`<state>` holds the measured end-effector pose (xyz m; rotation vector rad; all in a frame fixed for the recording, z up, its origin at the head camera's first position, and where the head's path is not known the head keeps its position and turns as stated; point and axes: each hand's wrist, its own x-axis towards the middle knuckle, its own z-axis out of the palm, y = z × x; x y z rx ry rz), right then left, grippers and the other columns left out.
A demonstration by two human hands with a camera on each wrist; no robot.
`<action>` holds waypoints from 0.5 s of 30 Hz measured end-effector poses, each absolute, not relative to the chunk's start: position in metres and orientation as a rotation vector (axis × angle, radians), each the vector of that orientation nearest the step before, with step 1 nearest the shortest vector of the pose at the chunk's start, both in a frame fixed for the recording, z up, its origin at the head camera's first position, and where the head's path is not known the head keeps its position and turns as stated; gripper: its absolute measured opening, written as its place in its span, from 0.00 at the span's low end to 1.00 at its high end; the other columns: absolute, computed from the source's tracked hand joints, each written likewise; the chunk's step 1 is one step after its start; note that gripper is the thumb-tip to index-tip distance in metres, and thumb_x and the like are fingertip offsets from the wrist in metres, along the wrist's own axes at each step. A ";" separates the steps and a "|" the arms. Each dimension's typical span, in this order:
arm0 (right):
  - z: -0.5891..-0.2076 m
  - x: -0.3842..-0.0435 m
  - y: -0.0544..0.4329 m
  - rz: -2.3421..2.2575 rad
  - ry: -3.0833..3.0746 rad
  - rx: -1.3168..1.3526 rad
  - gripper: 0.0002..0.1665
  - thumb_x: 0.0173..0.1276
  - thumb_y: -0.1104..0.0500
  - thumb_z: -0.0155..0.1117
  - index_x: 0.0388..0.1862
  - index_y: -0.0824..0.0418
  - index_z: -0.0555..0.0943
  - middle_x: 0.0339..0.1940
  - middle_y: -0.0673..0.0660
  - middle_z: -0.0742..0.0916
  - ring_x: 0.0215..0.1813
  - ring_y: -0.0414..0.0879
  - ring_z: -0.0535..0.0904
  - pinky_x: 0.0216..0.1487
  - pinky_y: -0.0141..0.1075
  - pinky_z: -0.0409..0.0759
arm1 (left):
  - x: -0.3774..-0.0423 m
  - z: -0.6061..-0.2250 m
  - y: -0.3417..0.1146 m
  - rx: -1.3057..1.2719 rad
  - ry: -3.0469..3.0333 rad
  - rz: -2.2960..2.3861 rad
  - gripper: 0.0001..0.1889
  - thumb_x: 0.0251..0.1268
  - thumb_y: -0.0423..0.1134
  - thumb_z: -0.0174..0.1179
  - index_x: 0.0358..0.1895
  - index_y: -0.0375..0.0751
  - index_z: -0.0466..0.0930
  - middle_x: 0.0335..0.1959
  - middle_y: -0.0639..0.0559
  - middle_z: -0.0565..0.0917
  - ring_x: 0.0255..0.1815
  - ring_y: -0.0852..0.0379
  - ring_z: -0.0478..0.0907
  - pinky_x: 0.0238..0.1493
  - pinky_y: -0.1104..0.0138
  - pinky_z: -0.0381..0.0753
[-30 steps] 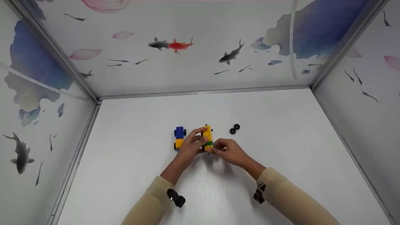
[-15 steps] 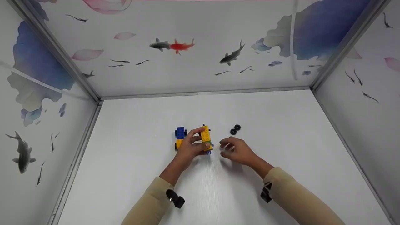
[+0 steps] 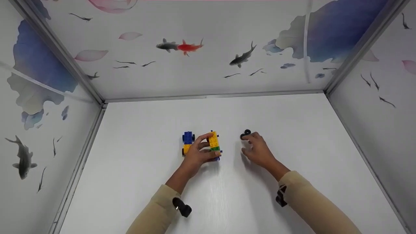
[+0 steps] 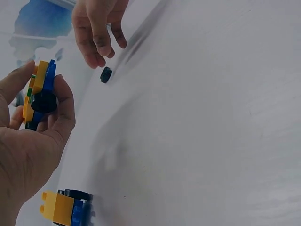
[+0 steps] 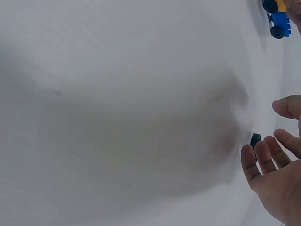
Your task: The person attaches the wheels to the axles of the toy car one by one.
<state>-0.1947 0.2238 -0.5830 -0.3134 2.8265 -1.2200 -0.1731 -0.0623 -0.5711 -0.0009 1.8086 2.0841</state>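
My left hand (image 3: pixel 197 155) grips a toy car (image 3: pixel 213 140) built of yellow and green bricks on a blue base, its fingers and thumb on opposite sides. Bare blue axle stubs stick out on the car's right side; a black wheel (image 4: pixel 44 102) shows on its other side in the left wrist view. To the right, my right hand (image 3: pixel 260 151) hovers with thumb and fingers apart, nothing between them. Its fingertips are beside two loose black wheels (image 3: pixel 247 132) on the table; whether they touch is unclear.
A second toy car (image 3: pixel 188 142), blue and yellow with black wheels, stands on the white table (image 3: pixel 136 156) just left of my left hand. Printed panels with fish and leaves enclose the table at the back and both sides.
My right hand has left the held car's side and moved right and away from me to the loose wheels. The left hand keeps hold of the car, which has shifted slightly left.
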 end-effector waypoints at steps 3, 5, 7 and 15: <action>-0.584 -0.198 0.228 -1.176 2.850 -0.277 0.32 0.73 0.67 0.73 0.74 0.72 0.79 0.71 0.72 0.78 0.73 0.70 0.74 0.70 0.62 0.83 | -0.173 -0.571 -0.063 -0.002 1.818 2.065 0.41 0.66 0.36 0.81 0.80 0.62 0.73 0.72 0.39 0.77 0.64 0.47 0.88 0.61 0.58 0.93; -0.585 -0.200 0.230 -1.134 2.865 -0.270 0.34 0.74 0.66 0.72 0.76 0.73 0.76 0.74 0.72 0.76 0.75 0.72 0.71 0.73 0.63 0.80 | -0.173 -0.571 -0.063 0.004 1.820 2.059 0.42 0.66 0.36 0.81 0.80 0.62 0.73 0.73 0.39 0.77 0.64 0.47 0.88 0.62 0.58 0.92; -0.586 -0.202 0.232 -1.088 2.883 -0.277 0.36 0.74 0.66 0.72 0.78 0.73 0.74 0.77 0.72 0.75 0.77 0.73 0.68 0.74 0.63 0.79 | -0.173 -0.572 -0.064 0.015 1.819 2.058 0.42 0.66 0.36 0.81 0.81 0.62 0.72 0.73 0.39 0.77 0.64 0.47 0.88 0.62 0.58 0.92; -0.590 -0.207 0.236 -0.881 2.935 -0.305 0.42 0.76 0.65 0.68 0.85 0.70 0.67 0.86 0.67 0.72 0.81 0.74 0.65 0.77 0.70 0.74 | -0.174 -0.576 -0.065 0.035 1.825 2.055 0.46 0.63 0.37 0.82 0.82 0.67 0.71 0.72 0.39 0.78 0.64 0.46 0.88 0.60 0.57 0.93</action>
